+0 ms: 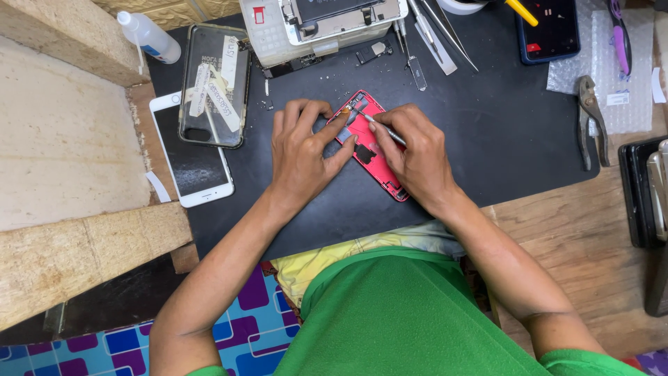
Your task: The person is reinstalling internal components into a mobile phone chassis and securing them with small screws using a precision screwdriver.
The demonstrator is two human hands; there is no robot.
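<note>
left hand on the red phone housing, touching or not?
Touching. The head view shows the left hand with its fingertips pressed on the upper edge of the red phone housing, no gap.

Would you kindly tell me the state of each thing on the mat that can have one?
Red phone shell: opened, insides showing, lying flat.
Left hand: fingers pressing the shell's edge.
Right hand: gripping a thin metal tool, tip at the shell's top.
White phone: face up, screen dark.
Squeeze bottle: capped, lying on its side.
Pliers: lying flat, untouched.
</note>
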